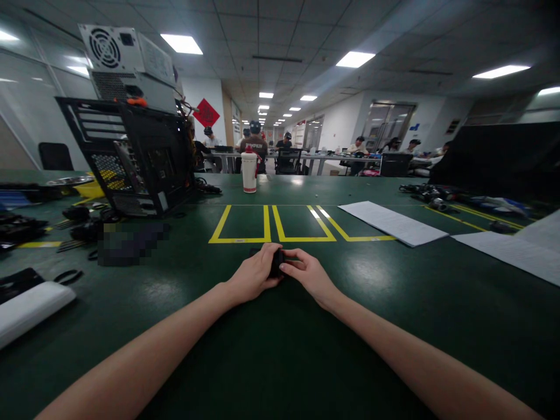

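Note:
Both my hands meet over the green table, around a small black object (276,265) whose kind I cannot make out. My left hand (257,269) wraps over it from the left, fingers curled and hiding most of it. From the right, my right hand (306,273) pinches its edge between thumb and fingers. Part of the dark object shows between the two hands, and a bit more shows behind the left fingers. Just beyond the hands, yellow tape outlines (240,240) mark the tabletop.
At left stands an open black computer case (144,157) with power supply units (131,61) on top. A white tumbler (249,172) is at the back. Paper sheets (391,223) and cables (431,195) lie right. A white object (32,309) sits front left. People (254,146) sit farther off.

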Demonstrator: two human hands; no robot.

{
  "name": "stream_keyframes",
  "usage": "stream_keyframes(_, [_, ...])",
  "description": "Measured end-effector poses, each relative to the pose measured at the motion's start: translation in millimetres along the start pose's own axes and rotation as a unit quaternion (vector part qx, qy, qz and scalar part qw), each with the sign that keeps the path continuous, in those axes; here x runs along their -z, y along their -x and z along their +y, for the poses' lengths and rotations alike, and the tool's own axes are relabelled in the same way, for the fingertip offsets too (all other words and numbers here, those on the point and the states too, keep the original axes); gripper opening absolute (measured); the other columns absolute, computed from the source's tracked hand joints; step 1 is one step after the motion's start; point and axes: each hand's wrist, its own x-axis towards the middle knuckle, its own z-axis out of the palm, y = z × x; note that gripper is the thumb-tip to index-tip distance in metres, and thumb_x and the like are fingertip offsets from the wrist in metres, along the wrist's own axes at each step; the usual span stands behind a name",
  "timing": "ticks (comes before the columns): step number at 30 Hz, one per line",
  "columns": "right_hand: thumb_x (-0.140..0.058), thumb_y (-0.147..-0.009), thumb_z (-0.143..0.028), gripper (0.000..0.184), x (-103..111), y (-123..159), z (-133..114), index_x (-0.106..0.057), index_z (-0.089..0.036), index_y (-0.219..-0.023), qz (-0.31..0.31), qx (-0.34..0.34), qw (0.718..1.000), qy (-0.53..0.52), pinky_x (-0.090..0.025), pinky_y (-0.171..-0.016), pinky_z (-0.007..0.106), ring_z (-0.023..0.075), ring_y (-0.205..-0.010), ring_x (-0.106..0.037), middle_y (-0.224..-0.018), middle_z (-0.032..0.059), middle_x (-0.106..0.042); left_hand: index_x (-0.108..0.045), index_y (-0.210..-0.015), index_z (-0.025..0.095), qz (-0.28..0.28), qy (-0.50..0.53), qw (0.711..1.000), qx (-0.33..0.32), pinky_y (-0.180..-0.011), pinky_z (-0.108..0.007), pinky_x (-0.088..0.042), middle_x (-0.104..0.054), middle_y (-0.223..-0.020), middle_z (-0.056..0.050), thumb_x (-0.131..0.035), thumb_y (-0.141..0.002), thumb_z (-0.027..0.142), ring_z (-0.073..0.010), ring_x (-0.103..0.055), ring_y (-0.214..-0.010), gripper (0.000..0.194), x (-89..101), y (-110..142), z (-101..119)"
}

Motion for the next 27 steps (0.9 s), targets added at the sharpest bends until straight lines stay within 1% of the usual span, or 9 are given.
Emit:
stream_keyframes(4, [-0.062,-0.065,-0.02,0.031,0.2,2.8,-1.8,-0.052,-0.021,-0.095,-0.018,0.019,1.0,-0.012,-0.044,-0.088,0.035,0.0183,-0.102,-0.053,-0.102,0.0018,-0.057,-0.022,-0.12,0.023,0.0,-0.006,1.0,0.002,-0.083,-0.039,-0.044,-0.039,-0.117,-0.007,-0.057,-0.071,0.022,-0.0224,-0.048,-0.101,0.061,-0.5,0.3,0.1])
stream_keyframes(10, [-0.059,-0.07,-0.026,0.022,-2.5,1.4,-3.0,-0.053,-0.021,-0.09,0.002,0.019,1.0,-0.01,-0.046,-0.083,0.034,0.0167,-0.092,-0.057,-0.097,0.0018,-0.058,-0.023,-0.12,0.023,0.003,-0.006,1.0,0.004,-0.083,-0.039,-0.044,-0.039,-0.117,-0.007,-0.056,-0.072,0.025,-0.022,-0.049,-0.101,0.058,1.0,0.0,2.3])
stream_keyframes(14, [-0.059,-0.07,-0.025,0.03,-2.2,1.0,-4.3,-0.052,-0.021,-0.098,0.015,0.005,1.0,-0.008,-0.045,-0.085,0.036,0.0174,-0.095,-0.057,-0.102,0.0036,-0.057,-0.023,-0.12,0.023,0.004,-0.006,1.0,0.005,-0.083,-0.039,-0.044,-0.039,-0.117,-0.007,-0.057,-0.071,0.023,-0.0216,-0.049,-0.099,0.059,-0.7,0.3,0.6])
stream_keyframes(17, [-0.06,-0.069,-0.025,0.031,-1.6,2.6,-5.6,-0.052,-0.021,-0.099,-0.012,-0.009,1.0,-0.018,-0.045,-0.085,0.037,0.0186,-0.097,-0.056,-0.101,0.0036,-0.058,-0.023,-0.121,0.023,0.006,-0.004,1.0,0.006,-0.082,-0.039,-0.045,-0.039,-0.117,-0.007,-0.058,-0.071,0.022,-0.0213,-0.049,-0.098,0.061,-2.2,0.3,-0.5])
stream_keyframes(19, [-0.061,-0.068,-0.023,0.03,-1.8,3.1,-5.2,-0.052,-0.021,-0.097,-0.023,0.0,0.999,-0.026,-0.045,-0.084,0.036,0.0186,-0.098,-0.055,-0.099,0.0025,-0.058,-0.023,-0.121,0.023,0.011,-0.003,1.0,0.005,-0.083,-0.038,-0.044,-0.039,-0.117,-0.007,-0.058,-0.07,0.021,-0.0215,-0.049,-0.099,0.061,-2.9,0.2,-0.6])
stream_keyframes(24, [-0.06,-0.07,-0.026,0.021,-3.3,-0.1,0.0,-0.054,-0.02,-0.089,0.008,0.033,0.999,-0.016,-0.043,-0.085,0.034,0.0174,-0.095,-0.055,-0.094,0.0019,-0.059,-0.024,-0.119,0.021,0.022,0.002,1.0,-0.004,-0.082,-0.039,-0.045,-0.04,-0.114,-0.007,-0.057,-0.071,0.023,-0.0224,-0.048,-0.1,0.058,-3.7,0.1,0.0])
stream_keyframes(27, [-0.06,-0.069,-0.026,0.025,-2.5,-2.3,2.0,-0.054,-0.021,-0.092,0.015,0.026,1.0,-0.007,-0.042,-0.087,0.035,0.0175,-0.096,-0.055,-0.097,0.0025,-0.058,-0.024,-0.118,0.022,0.023,0.004,1.0,0.001,-0.081,-0.039,-0.045,-0.041,-0.114,-0.007,-0.058,-0.071,0.023,-0.0223,-0.049,-0.099,0.058,-4.2,0.3,-0.4])
